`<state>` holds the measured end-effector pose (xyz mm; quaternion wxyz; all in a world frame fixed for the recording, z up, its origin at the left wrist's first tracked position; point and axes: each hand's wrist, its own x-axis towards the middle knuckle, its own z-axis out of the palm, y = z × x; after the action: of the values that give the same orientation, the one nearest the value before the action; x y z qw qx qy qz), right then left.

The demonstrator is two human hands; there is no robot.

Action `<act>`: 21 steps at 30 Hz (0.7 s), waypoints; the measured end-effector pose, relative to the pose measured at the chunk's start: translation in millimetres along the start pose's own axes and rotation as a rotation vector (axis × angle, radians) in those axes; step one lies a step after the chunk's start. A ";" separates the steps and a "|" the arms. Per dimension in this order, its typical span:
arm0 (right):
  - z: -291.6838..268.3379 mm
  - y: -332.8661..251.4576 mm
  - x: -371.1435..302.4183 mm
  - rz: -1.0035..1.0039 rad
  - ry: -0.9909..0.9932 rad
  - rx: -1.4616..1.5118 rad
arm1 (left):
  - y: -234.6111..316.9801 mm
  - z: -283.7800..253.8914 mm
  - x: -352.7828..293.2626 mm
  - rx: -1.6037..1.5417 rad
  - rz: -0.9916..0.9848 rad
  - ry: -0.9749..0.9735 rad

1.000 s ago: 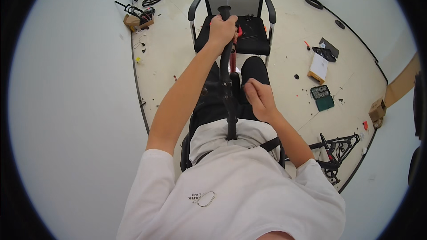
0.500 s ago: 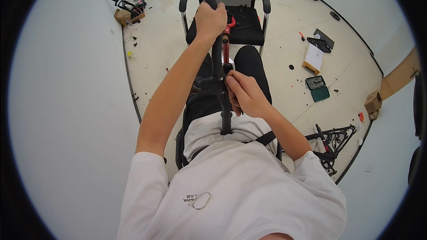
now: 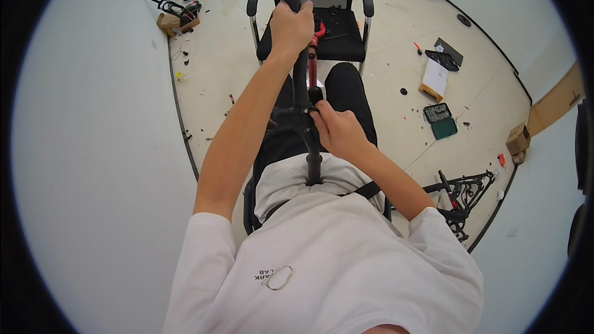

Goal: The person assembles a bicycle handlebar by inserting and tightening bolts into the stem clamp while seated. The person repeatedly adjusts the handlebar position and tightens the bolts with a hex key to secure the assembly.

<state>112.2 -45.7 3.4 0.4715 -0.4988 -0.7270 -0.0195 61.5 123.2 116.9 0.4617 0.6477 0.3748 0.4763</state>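
A black handlebar (image 3: pixel 301 83) runs lengthwise before me, its near end against my shirt and lap. My left hand (image 3: pixel 292 29) is wrapped around its far part, just below the flared end. Around the middle of the bar sits a black stem clamp (image 3: pixel 286 114) that points left over my thigh. At the clamp's right side my right hand (image 3: pixel 339 128) is closed, thumb and fingertips pinched beside a small bolt. What those fingers hold is hidden. A red shaft (image 3: pixel 312 71) with a black end lies just beyond this hand.
A black chair (image 3: pixel 343 43) faces me, with dark parts on its seat. On the floor to the right lie an open green case (image 3: pixel 443 128), a white box (image 3: pixel 434 79) and a black bicycle frame (image 3: pixel 461 201). A cardboard box (image 3: pixel 179 23) of parts stands far left.
My right hand has turned at the clamp, and its lower fingers, stretched down before, are now curled in. The left hand keeps its hold on the handlebar.
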 end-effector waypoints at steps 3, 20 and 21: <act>19.4 10.8 -4.8 -0.118 0.166 -0.062 | -8.9 4.9 8.2 0.007 0.128 0.037; 27.3 4.0 -11.9 0.256 0.137 0.295 | -28.2 -5.2 10.6 -0.139 -0.114 0.014; 29.6 -1.5 -14.9 0.389 0.165 0.414 | -30.5 -4.6 12.9 -0.138 -0.118 0.010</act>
<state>92.2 -42.2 -22.8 0.6158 -0.5186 -0.5653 0.1795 59.1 145.2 91.8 0.5305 0.5888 0.3810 0.4762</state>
